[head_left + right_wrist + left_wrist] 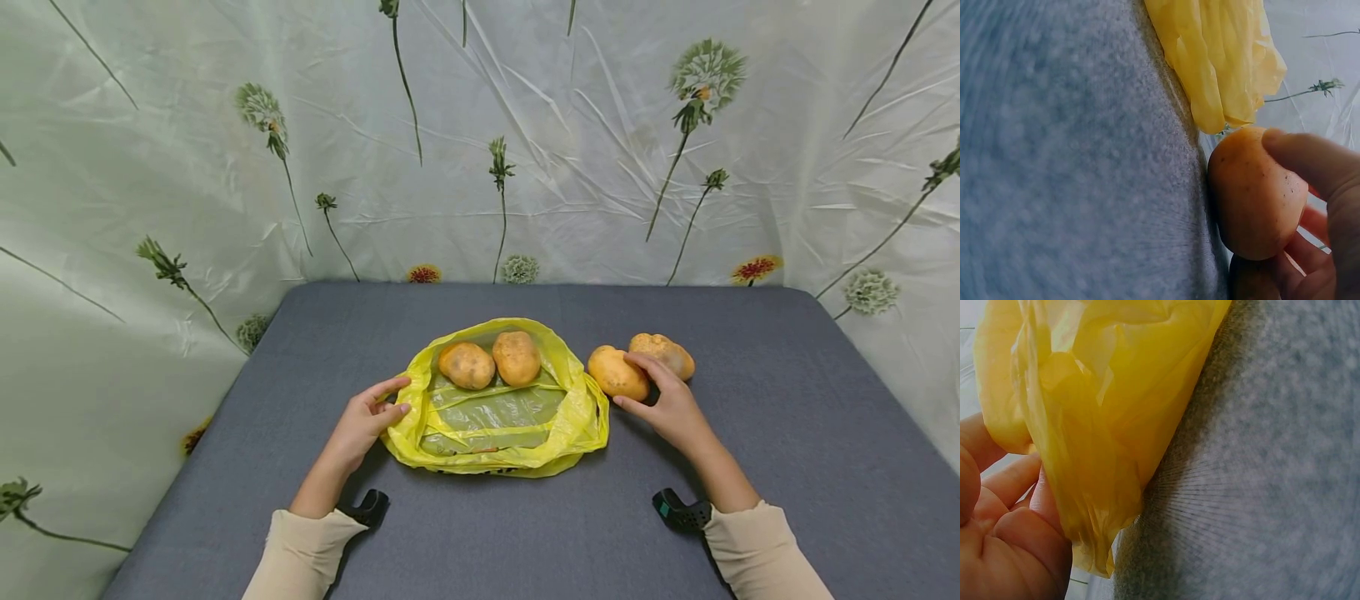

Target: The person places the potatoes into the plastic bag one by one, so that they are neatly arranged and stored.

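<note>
A yellow plastic bag (581, 421) lies with its mouth spread wide, and two potatoes (467, 365) sit inside toward its far side. At the bag's left rim, my left hand (358, 427) pinches the plastic between thumb and fingers. My right hand (675, 417) grips a potato (617, 372) just outside the bag's right edge. In the right wrist view the thumb presses the near face of this potato (1250, 200), with fingers behind it. Another potato (671, 358) lies right behind the gripped one, partly covered by my fingers.
The grey cloth-covered table (517, 542) extends around the bag on all sides. Behind it hangs a pale curtain (450, 183) printed with dandelions. A black wrist strap mount (678, 510) sits at each of my cuffs.
</note>
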Tool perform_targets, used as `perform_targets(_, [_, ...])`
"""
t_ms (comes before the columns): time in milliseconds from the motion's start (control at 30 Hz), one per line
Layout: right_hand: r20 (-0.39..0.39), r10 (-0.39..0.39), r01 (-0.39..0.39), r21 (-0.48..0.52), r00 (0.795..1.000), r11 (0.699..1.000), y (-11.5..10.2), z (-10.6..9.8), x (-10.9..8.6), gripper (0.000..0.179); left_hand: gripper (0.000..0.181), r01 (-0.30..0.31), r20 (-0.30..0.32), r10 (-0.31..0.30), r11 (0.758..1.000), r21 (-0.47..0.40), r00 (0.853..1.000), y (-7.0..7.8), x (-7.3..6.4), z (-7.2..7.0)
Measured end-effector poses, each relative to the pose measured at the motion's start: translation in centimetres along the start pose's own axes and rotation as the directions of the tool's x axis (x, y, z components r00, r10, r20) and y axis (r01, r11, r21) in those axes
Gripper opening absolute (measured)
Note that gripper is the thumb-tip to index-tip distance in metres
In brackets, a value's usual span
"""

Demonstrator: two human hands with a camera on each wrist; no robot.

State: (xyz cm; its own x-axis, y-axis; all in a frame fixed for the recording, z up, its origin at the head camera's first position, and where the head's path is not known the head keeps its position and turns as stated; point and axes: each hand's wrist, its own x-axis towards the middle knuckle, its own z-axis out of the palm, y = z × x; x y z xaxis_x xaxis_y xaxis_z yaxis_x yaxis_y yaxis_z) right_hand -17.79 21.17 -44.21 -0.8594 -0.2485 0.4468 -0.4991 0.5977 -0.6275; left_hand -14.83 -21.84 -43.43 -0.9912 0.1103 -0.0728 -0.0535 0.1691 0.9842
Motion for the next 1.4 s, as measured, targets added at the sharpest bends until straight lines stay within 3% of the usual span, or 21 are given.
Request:
perform_targets(233, [-0.023,-0.038,0.037,-0.032,0.999,0.999,0.0,0.1,0.1,0.061,0.046,0.012,0.001,-0.012,1.000,-0.012,1.000,0.2,-0.1,0.0])
perform_targets(333, [-0.037,-0.049,0.048,-0.036,0.998,0.998,0.0,0.1,0.2,0.059,0.045,0.019,0.007,-0.019,1.000,-0.002,1.000,1.1,-0.5,0.2])
perform_targets(467, [-0.049,-0.053,0.051,-0.041,0.997,0.998,0.1,0.1,0.1,0.058,0.045,0.023,0.006,-0.023,1.000,0.005,1.000,0.9,-0.3,0.2])
perform_targets(567, [-0.060,-0.052,0.050,-0.039,0.997,0.998,0.1,0.1,0.0,0.058,0.046,0.022,0.000,-0.022,1.000,0.003,1.000,0.0,0.1,0.0])
perform_targets(1400, [-0.160,-0.048,0.058,0.056,0.986,0.997,-2.4,-0.6,1.0,0.063,0.045,0.002,-0.002,-0.002,1.000,0.013,1.000,0.0,0.0,0.1])
